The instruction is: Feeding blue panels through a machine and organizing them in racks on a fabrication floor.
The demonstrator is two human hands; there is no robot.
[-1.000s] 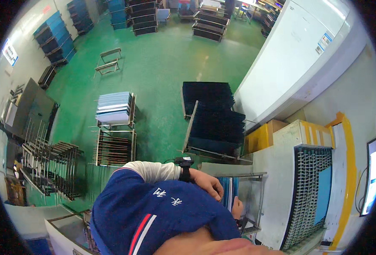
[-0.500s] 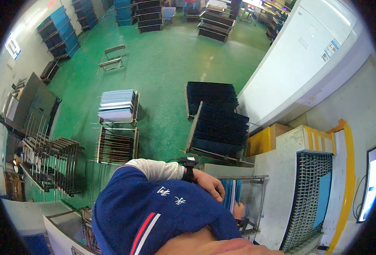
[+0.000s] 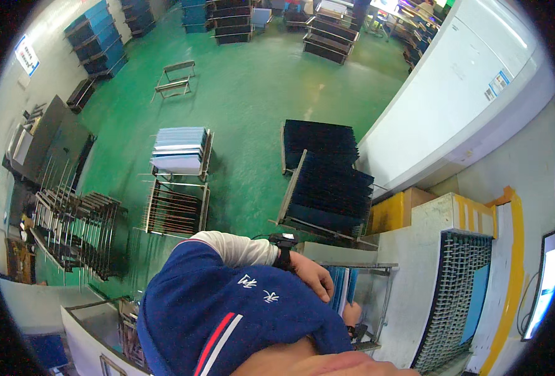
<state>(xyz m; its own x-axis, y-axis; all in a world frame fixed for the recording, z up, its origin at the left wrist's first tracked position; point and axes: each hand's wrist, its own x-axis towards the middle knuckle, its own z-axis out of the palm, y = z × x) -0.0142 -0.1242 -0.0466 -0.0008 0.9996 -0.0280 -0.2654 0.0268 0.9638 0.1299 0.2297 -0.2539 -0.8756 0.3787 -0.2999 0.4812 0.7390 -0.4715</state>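
Thin blue and white panels (image 3: 338, 285) stand on edge, packed side by side in a metal rack (image 3: 384, 294) at the lower right. Across my body reaches my left hand (image 3: 312, 276), its fingers curled down at the panels' left edge; a black device is strapped to that wrist. On the near side of the same panels is my right hand (image 3: 352, 313), small in view and closed at their edge. My forearm and body hide much of it. How many panels the fingers hold does not show.
Right of the rack stands a machine with a roller bed (image 3: 450, 294) and a blue panel (image 3: 476, 304) on it. Ahead are racks of dark panels (image 3: 327, 188), a rack of light blue panels (image 3: 178, 150) and an unfilled rack (image 3: 174, 207). Metal frames (image 3: 83, 232) stand left.
The view has shifted slightly, so the room's far parts sit a little further right and lower. Both hands stay at the panels with little visible movement.
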